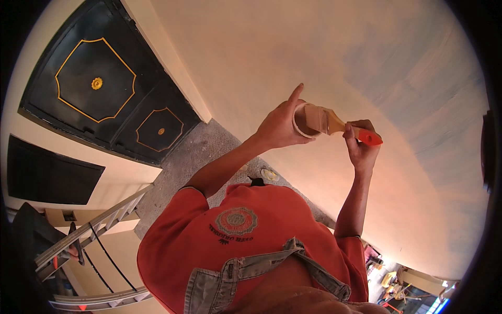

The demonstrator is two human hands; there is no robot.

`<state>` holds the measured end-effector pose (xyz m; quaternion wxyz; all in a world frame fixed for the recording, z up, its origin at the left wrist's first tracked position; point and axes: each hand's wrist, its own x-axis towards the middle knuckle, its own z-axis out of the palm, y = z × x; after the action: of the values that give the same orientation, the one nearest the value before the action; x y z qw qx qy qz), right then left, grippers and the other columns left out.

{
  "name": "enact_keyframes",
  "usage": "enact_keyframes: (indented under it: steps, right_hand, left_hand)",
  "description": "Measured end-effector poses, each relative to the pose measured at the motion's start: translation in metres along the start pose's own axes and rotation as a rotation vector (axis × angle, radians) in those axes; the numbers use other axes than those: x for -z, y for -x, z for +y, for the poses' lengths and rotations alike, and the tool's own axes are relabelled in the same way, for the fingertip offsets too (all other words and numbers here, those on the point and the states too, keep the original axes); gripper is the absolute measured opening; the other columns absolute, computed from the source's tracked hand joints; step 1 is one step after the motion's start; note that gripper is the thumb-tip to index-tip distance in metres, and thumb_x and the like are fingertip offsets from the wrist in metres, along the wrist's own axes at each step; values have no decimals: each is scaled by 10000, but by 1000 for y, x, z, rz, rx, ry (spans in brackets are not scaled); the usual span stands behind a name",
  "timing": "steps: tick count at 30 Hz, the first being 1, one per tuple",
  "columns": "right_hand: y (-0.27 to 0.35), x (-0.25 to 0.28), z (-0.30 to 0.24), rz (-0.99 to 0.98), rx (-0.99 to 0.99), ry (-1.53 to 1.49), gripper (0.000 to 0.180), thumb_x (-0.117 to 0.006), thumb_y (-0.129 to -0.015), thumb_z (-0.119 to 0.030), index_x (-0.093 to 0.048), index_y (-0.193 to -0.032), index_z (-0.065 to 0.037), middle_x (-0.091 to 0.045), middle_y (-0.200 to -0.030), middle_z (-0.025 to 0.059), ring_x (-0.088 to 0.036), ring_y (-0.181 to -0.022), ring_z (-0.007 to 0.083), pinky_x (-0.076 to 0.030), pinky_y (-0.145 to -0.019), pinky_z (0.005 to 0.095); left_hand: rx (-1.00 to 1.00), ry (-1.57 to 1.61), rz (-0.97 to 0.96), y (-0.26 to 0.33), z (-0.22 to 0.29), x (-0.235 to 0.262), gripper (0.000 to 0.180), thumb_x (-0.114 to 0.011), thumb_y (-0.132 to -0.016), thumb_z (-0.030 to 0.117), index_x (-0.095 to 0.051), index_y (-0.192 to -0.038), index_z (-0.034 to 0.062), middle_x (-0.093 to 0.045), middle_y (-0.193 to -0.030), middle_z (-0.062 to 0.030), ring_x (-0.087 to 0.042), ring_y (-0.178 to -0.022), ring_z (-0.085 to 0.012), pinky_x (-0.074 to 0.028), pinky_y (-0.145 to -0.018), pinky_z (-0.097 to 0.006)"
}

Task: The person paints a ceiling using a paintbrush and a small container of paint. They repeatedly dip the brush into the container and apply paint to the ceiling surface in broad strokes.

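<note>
The pale wall [251, 52], patched grey-blue at right, runs out of view. A red shirt [282, 209] fills the lower middle; the black door [112, 78] has gold trim. The ladder [94, 238] is cut off lower left. The right hand's [362, 149] fingers pinch the brush [334, 124], yellowish with tan bristles and red-orange end, at the mouth of the round cup [299, 118], contents unclear; the left hand's [277, 125] partly hidden fingers wrap it, one raised.
</note>
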<state>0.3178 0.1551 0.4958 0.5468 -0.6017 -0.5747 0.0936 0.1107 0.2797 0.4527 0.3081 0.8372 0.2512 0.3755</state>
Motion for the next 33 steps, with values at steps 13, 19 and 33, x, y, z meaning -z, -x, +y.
enact_keyframes:
  steps: [13, 19, 33]
  right_hand:
    - [-38, -24, -20, 304, 126, -187, 268, -675, -987, -219, -707, -1094, 25, -728, -844, 78, -698, -757, 123, -539, -645, 245]
    - [-37, -25, -21, 336, 74, -178, 269, -665, -993, -216, -702, -1085, 34, -731, -838, 78, -694, -755, 121, -538, -652, 243]
    - [-48, -42, 21, 543, 363, 210, 151, -745, -898, -112, -730, -1031, -42, -749, -940, 99, -732, -776, 203, -573, -658, 272]
  left_hand:
    - [-30, -40, 243, -56, 25, 39, 1254, -950, -625, 299, -163, -1546, -25, -666, -1195, -188, -686, -1073, -338, -559, -923, -403]
    - [54, 40, 260, -59, 25, 27, 1236, -950, -629, 304, -182, -1531, -47, -670, -1198, -208, -706, -1044, -333, -580, -904, -391]
    - [67, 84, 327, -68, 12, 16, 1184, -949, -639, 252, -216, -1513, -65, -687, -1157, -182, -712, -1033, -303, -577, -902, -365]
